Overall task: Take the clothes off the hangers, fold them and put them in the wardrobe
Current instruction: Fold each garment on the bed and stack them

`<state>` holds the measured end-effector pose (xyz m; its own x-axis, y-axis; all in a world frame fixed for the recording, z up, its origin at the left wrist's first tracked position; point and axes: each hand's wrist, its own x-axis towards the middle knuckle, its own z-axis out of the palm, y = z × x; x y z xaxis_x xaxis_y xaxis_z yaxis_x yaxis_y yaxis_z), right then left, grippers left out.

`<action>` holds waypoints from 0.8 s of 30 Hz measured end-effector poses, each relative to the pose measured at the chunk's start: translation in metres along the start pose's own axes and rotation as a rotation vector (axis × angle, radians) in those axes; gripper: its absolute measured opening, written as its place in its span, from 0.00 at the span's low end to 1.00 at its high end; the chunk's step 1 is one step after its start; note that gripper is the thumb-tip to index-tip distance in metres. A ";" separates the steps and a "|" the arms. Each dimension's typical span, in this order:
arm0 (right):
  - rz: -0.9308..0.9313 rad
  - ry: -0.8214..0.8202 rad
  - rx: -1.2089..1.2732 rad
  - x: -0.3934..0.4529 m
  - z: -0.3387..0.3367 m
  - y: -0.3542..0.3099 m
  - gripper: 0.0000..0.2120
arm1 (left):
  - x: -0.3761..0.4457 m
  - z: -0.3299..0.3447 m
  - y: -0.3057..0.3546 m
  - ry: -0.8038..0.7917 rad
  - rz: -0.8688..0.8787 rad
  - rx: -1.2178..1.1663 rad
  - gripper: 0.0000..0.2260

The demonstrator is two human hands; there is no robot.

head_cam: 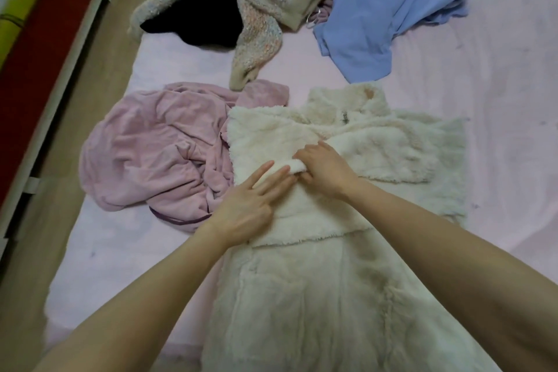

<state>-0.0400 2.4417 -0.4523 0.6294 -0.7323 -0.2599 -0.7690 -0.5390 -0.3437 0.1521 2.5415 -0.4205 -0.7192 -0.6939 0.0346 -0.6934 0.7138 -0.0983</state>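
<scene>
Now hands (pixel 324 170) folding fleece jacket (pixel 347 142) (bed (pixel 498 100))

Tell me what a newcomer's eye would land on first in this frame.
First, the fluffy white coat spread down the middle of the pink bed sheet, with the left hand pressing flat on it and the right hand gripping a folded-over sleeve end. Next, the crumpled pink garment to its left and the blue garment at the top right.
</scene>
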 end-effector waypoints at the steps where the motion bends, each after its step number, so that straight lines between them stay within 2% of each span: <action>1: -0.027 -0.035 -0.016 -0.007 0.001 0.002 0.20 | 0.004 0.000 -0.001 0.029 0.043 0.002 0.13; 3: -0.074 -0.038 0.002 -0.026 0.002 0.009 0.31 | 0.016 0.001 -0.002 0.093 0.045 -0.006 0.17; 4: -0.067 0.012 0.039 -0.038 0.002 0.016 0.34 | 0.026 0.002 -0.002 0.086 0.001 -0.028 0.20; 6: 0.064 0.188 0.069 -0.056 0.005 0.029 0.33 | 0.043 0.001 0.000 -0.102 -0.136 -0.100 0.27; 8: 0.362 0.409 0.048 -0.066 0.001 0.050 0.29 | 0.066 0.008 0.002 -0.426 -0.263 -0.178 0.34; 9: 0.549 0.462 0.066 -0.068 -0.001 0.061 0.27 | 0.073 0.012 0.003 -0.585 -0.319 -0.205 0.35; 10: 0.745 0.474 0.112 -0.072 -0.005 0.078 0.26 | 0.087 0.017 0.007 -0.664 -0.357 -0.230 0.36; 12: 1.046 0.470 0.388 -0.073 -0.012 0.102 0.30 | 0.102 0.024 0.009 -0.660 -0.422 -0.277 0.39; 14: 1.196 0.505 0.792 -0.072 -0.018 0.121 0.33 | 0.109 0.027 0.011 -0.625 -0.467 -0.306 0.42; 16: 1.204 0.496 0.918 -0.069 -0.020 0.131 0.31 | 0.109 0.029 0.013 -0.584 -0.496 -0.317 0.44; 17: 1.169 0.508 0.875 -0.069 -0.022 0.134 0.26 | 0.109 0.029 0.014 -0.550 -0.512 -0.326 0.45; 19: 1.026 0.657 0.698 -0.072 -0.035 0.137 0.19 | 0.110 0.030 0.016 -0.474 -0.535 -0.326 0.46; 22: 0.840 0.897 0.398 -0.086 -0.046 0.147 0.24 | 0.109 0.027 0.015 -0.450 -0.554 -0.293 0.45; 24: 0.912 0.911 0.380 -0.097 -0.042 0.161 0.26 | 0.106 0.031 0.016 -0.494 -0.470 -0.284 0.42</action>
<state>-0.2301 2.4087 -0.4448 -0.4991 -0.8597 0.1090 -0.6993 0.3253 -0.6365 0.0657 2.4763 -0.4489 -0.2863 -0.8463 -0.4492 -0.9564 0.2810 0.0801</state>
